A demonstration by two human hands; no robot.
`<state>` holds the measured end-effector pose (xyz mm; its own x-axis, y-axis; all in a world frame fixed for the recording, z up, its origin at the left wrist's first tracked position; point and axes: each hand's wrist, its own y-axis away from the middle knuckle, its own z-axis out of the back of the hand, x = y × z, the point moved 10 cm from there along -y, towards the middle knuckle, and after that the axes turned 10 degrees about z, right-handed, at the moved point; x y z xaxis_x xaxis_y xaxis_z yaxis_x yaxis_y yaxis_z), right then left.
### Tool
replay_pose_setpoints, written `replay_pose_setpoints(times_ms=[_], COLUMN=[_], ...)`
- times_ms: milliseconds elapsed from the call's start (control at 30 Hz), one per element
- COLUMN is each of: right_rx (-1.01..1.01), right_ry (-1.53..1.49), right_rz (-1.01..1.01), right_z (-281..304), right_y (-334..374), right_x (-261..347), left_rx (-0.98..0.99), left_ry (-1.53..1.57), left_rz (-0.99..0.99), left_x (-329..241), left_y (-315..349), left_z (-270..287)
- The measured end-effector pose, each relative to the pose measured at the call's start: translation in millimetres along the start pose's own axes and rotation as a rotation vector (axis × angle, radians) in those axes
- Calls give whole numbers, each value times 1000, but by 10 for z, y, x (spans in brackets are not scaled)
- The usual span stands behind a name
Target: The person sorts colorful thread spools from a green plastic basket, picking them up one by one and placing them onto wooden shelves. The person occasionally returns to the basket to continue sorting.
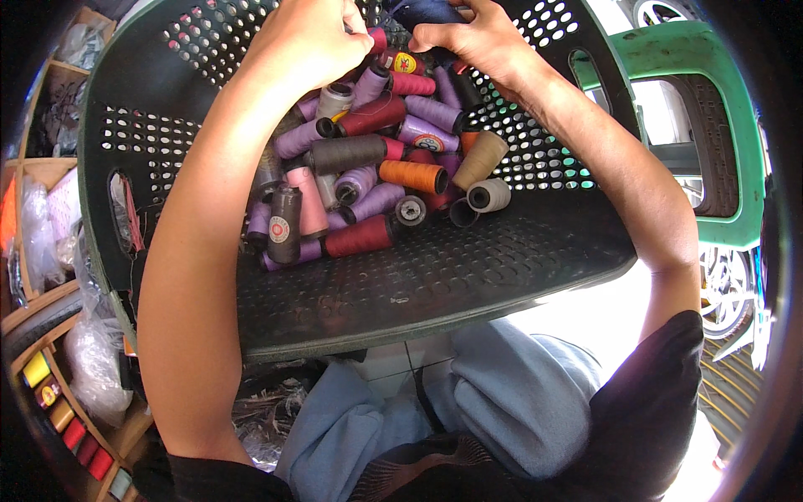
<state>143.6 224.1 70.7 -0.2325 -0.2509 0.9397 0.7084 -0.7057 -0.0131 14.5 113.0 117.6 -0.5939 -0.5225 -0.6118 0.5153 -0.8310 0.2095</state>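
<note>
A black perforated plastic basket (418,289) stands in front of me with many thread spools heaped in it. At its far side my right hand (481,42) has thumb and fingers curled on a dark blue thread spool (422,12), partly cut off by the upper edge. Beside it, my left hand (322,38) is closed with its fingers drawn together; what they grip is hidden. Below the hands lie purple spools (433,113), a dark red spool (360,236), an orange spool (412,176), a pink spool (307,201), a tan cone (481,159) and a dark grey spool (347,155).
A green plastic stool (744,125) stands to the right of the basket. On the left are wooden shelves (50,163) with plastic-wrapped goods, and lower down a row of coloured spools (74,433). My legs in light blue trousers (519,393) are under the basket's near edge.
</note>
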Motion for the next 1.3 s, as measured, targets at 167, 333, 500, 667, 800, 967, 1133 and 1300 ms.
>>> replay_pose_setpoints(times_ms=[167, 333, 500, 667, 800, 967, 1133, 1300], right_rx=[-129, 11, -8, 77, 91, -68, 156, 1], right_ry=[134, 18, 40, 116, -23, 217, 128, 59], right_rz=[19, 24, -42, -22, -34, -11, -100, -53], right_z=[120, -27, -57, -116, -102, 46, -134, -48], right_y=[-45, 0, 40, 25, 11, -20, 89, -82], right_x=[-88, 43, 58, 27, -97, -200, 43, -283], left_rx=[24, -40, -27, -43, -17, -4, 3, -31], left_ry=[7, -13, -36, -54, -34, -9, -7, -27], left_rz=[27, -54, -39, -48, -43, -25, 32, -43], left_x=[-33, -2, -32, 10, -15, -32, -3, -27], left_y=[22, -14, -3, -8, -17, 1, 32, -1], left_z=[-6, 18, 26, 39, 12, 1, 35, 28])
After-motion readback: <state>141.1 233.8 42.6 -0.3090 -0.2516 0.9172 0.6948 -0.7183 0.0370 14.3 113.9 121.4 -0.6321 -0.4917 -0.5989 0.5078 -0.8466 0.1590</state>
